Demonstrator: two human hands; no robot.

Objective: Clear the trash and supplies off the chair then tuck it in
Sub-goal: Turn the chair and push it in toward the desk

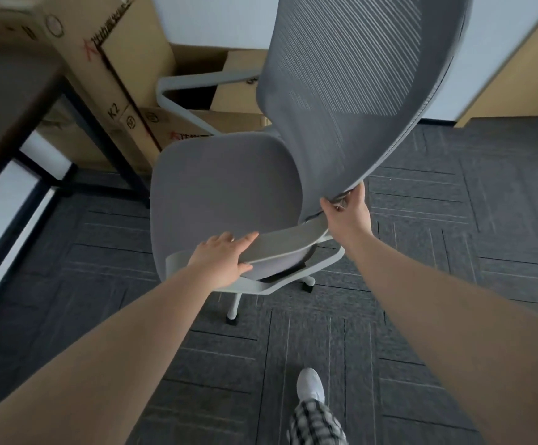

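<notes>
A grey office chair [225, 187] stands in the middle of the head view, its seat bare and its tall mesh backrest [351, 88] rising to the upper right. My left hand [222, 256] grips the near light-grey armrest [280, 245], fingers over its top and thumb beneath. My right hand [346, 210] is closed on the lower edge of the backrest, where it meets the frame. The white wheeled base [235, 306] shows below the seat. No trash or supplies are visible on the seat.
A dark desk [7, 101] with black legs stands at the left. Cardboard boxes [113, 69] are stacked behind the chair against the wall. Dark grey carpet tiles cover the floor. My foot in a white shoe [309, 385] is at the bottom centre.
</notes>
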